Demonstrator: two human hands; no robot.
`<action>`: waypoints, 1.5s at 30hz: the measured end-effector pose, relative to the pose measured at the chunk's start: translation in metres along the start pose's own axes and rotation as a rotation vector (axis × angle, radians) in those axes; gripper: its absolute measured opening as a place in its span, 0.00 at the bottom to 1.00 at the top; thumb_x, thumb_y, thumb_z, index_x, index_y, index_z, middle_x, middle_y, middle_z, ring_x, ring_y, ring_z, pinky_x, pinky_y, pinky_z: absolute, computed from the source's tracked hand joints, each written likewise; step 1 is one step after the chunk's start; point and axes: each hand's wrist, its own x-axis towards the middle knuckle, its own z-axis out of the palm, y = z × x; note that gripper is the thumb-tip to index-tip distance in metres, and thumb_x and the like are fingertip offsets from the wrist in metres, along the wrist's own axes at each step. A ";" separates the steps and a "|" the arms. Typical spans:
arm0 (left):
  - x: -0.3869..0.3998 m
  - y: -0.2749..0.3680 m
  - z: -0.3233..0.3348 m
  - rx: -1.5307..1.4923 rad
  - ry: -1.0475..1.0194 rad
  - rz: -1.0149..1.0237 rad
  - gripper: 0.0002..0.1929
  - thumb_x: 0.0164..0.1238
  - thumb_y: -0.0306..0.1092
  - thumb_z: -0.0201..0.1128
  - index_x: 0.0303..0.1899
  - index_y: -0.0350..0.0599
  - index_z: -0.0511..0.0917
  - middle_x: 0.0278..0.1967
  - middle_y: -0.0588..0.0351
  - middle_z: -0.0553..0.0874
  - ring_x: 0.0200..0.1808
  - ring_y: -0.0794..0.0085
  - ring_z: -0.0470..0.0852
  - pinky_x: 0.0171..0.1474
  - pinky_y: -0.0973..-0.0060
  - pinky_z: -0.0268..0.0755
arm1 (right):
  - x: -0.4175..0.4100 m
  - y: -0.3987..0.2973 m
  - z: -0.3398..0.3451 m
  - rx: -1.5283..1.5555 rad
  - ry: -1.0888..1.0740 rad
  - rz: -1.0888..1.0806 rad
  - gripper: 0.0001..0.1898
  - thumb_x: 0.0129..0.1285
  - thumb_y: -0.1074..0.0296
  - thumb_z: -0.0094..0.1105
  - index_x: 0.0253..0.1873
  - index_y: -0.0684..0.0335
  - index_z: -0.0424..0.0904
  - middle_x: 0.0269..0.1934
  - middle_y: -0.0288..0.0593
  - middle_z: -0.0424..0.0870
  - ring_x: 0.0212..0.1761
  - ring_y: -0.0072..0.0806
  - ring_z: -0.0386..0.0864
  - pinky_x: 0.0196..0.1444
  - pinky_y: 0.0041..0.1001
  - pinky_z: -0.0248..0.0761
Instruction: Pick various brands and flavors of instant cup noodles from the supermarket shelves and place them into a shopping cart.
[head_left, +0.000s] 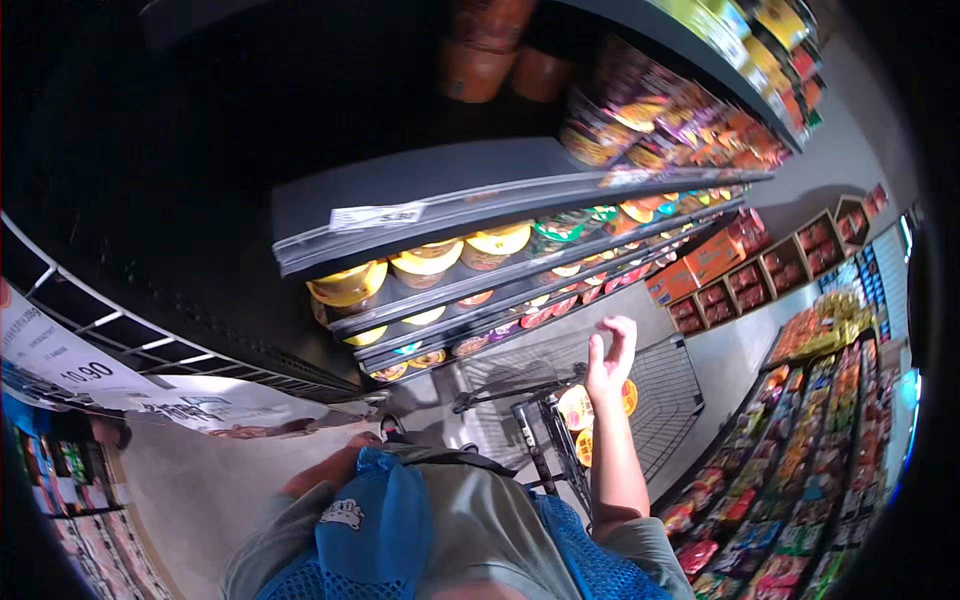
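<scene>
My right hand (612, 354) is raised above a metal shopping cart (664, 405), fingers apart and slightly curled, with nothing in it. Beneath it in the cart lie round yellow and orange tubs (576, 409). The cart's dark handle (529, 439) is just left of my right forearm. My left hand (362, 444) hangs low at my left side, beside a blue bag or cap (375, 517) on my chest; its fingers are too small and partly hidden to make out. Ahead are cup noodles with yellow lids (427, 259) on a dark shelf.
Shelf edges (450, 214) with price tags run along the front. Orange cartons (697, 266) and a wooden display rack (780, 266) stand beyond the cart. Packed snack shelves (795, 480) line the right. A wire rack (135, 330) with a price sign is near on the left.
</scene>
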 end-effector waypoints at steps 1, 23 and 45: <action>0.002 -0.003 0.000 -0.015 -0.003 0.002 0.17 0.67 0.49 0.60 0.50 0.54 0.86 0.49 0.54 0.88 0.51 0.63 0.86 0.58 0.68 0.76 | 0.028 -0.031 0.017 0.114 -0.047 -0.052 0.16 0.64 0.68 0.63 0.55 0.63 0.74 0.50 0.46 0.74 0.52 0.35 0.74 0.60 0.34 0.67; 0.099 -0.106 -0.173 0.237 0.007 0.133 0.17 0.68 0.49 0.59 0.51 0.55 0.86 0.50 0.54 0.88 0.52 0.61 0.86 0.59 0.67 0.75 | 0.389 -0.045 0.279 -0.171 -0.024 0.085 0.40 0.54 0.37 0.68 0.63 0.61 0.70 0.61 0.50 0.76 0.65 0.45 0.74 0.63 0.38 0.69; 0.091 -0.089 -0.192 0.158 -0.147 0.016 0.17 0.66 0.45 0.61 0.52 0.53 0.85 0.50 0.48 0.87 0.53 0.59 0.85 0.58 0.67 0.76 | 0.282 -0.125 0.161 0.413 -0.429 0.100 0.38 0.53 0.62 0.77 0.67 0.66 0.68 0.61 0.45 0.78 0.63 0.31 0.74 0.67 0.33 0.65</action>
